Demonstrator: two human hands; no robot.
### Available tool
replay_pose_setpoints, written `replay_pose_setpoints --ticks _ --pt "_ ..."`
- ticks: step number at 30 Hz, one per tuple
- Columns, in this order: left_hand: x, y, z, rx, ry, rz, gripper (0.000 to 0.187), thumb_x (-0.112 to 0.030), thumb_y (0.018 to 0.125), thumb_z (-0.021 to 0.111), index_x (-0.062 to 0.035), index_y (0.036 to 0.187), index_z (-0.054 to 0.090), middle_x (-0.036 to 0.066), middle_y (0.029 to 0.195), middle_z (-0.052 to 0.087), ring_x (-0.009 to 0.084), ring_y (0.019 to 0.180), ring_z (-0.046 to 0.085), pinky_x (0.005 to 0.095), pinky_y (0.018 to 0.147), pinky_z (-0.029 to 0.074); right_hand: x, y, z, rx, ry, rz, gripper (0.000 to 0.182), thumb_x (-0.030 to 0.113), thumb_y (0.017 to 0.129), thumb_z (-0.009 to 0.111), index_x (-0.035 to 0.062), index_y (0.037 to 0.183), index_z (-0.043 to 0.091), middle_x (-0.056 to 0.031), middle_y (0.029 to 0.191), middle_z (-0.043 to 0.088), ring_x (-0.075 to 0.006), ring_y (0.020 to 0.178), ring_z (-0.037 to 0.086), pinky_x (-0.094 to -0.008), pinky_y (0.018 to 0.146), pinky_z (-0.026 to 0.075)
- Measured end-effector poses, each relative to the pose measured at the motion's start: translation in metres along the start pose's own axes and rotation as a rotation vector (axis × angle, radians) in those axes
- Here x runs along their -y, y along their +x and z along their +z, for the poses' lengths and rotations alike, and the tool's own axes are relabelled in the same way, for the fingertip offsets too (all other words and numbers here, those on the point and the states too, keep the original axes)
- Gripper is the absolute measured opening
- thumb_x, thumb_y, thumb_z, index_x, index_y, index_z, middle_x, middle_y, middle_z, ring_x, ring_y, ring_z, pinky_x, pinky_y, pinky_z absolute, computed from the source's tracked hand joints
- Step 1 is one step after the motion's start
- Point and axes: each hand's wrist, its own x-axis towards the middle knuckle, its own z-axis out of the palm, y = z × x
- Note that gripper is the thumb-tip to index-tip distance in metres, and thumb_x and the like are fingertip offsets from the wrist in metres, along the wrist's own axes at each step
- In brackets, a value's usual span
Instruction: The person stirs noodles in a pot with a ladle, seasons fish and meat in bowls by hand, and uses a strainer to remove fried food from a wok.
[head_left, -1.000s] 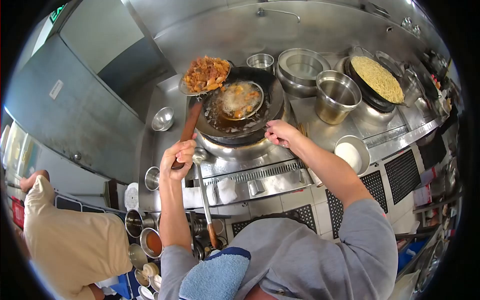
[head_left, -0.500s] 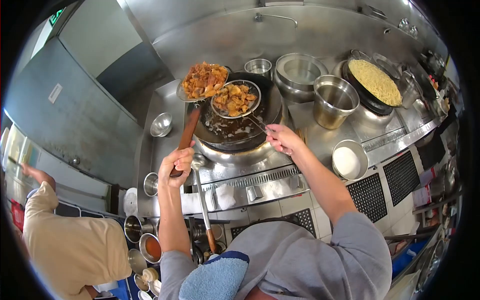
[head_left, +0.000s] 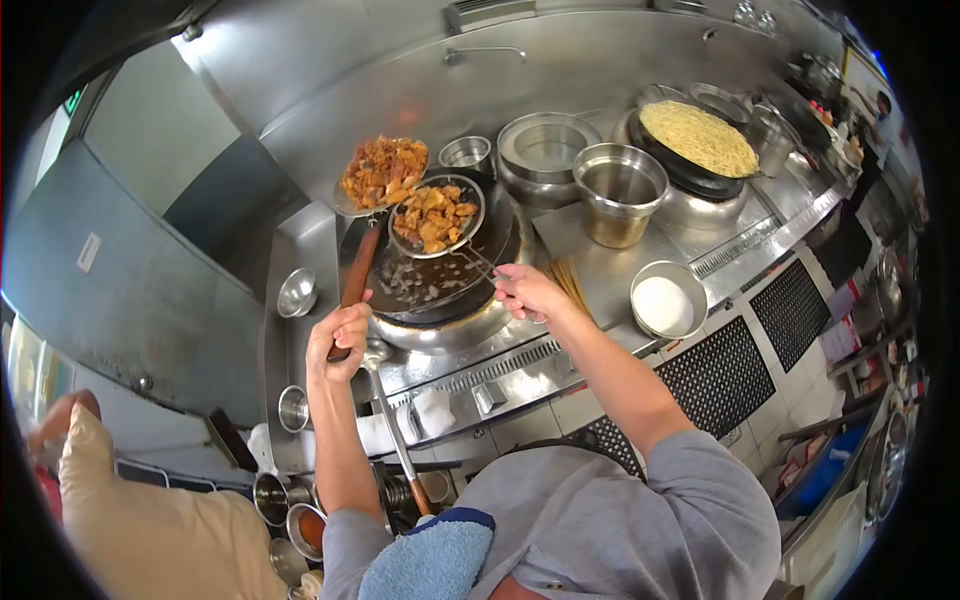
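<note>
My left hand (head_left: 338, 338) is closed round the wooden handle (head_left: 360, 270) of a large skimmer, whose bowl is heaped with browned fried pieces (head_left: 385, 170). In my right hand (head_left: 530, 293) is the thin wire handle of a smaller round strainer (head_left: 481, 205). That strainer also carries fried pieces (head_left: 436, 218) and overlaps the near right edge of the skimmer. Both are above a dark wok (head_left: 455, 288) with foamy, bubbling liquid in it. A long-handled ladle (head_left: 390, 405) rests against the stove front, just right of my left forearm.
To the right stand a tall steel pot (head_left: 618, 225), a bowl of white contents (head_left: 664, 305) and a wok of noodles (head_left: 700, 137). A small steel bowl (head_left: 297, 293) sits on the left counter. Another person in a beige shirt (head_left: 170, 510) is at lower left. Bamboo sticks (head_left: 567, 283) lie beside the wok.
The view has turned, so the stove appears shifted left. The smaller strainer is slightly closer to the skimmer. Both hands keep their holds. The beige-shirted person appears lower in view.
</note>
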Motion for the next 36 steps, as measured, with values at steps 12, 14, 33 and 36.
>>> replay_pose_setpoints --ticks 12,14,33,36 --pt "0.025 0.017 -0.02 -0.027 -0.088 -0.062 0.035 0.006 0.09 0.041 0.0154 0.123 0.038 0.005 0.082 0.043 0.0059 0.055 0.04 0.019 0.046 0.04 0.002 -0.014 0.008 -0.017 0.117 0.034 0.024 0.001 0.09 0.045 -0.0022 0.114 0.04 -0.0055 0.071 0.048 -0.0079 0.044 0.04 -0.0266 0.036 0.035" --pt "0.025 0.016 -0.021 -0.035 -0.074 -0.061 0.035 0.006 0.09 0.042 0.0151 0.123 0.039 0.005 0.082 0.043 0.0057 0.055 0.04 0.0189 0.046 0.04 0.009 -0.019 0.014 -0.014 0.08 0.031 0.024 0.002 0.091 0.045 -0.0021 0.114 0.04 -0.0056 0.071 0.049 -0.0076 0.044 0.041 -0.026 0.036 0.035" --pt "0.081 0.132 0.087 0.149 0.056 -0.245 0.034 0.006 0.09 0.04 0.0146 0.123 0.038 0.005 0.083 0.042 0.0055 0.054 0.04 0.019 0.044 0.039 0.084 -0.086 -0.072 -0.245 0.095 -0.233 0.037 0.006 0.09 0.046 -0.0026 0.126 0.038 -0.0015 0.069 0.052 -0.0048 0.042 0.042 -0.0205 0.027 0.023" --pt "0.111 0.162 0.103 0.234 0.01 -0.311 0.034 0.006 0.09 0.039 0.0167 0.123 0.037 0.006 0.084 0.042 0.0063 0.055 0.041 0.0199 0.044 0.04 0.089 -0.112 -0.114 -0.316 0.042 -0.232 0.042 0.006 0.09 0.046 -0.0026 0.129 0.035 -0.0013 0.068 0.052 -0.0053 0.042 0.043 -0.0205 0.027 0.024"
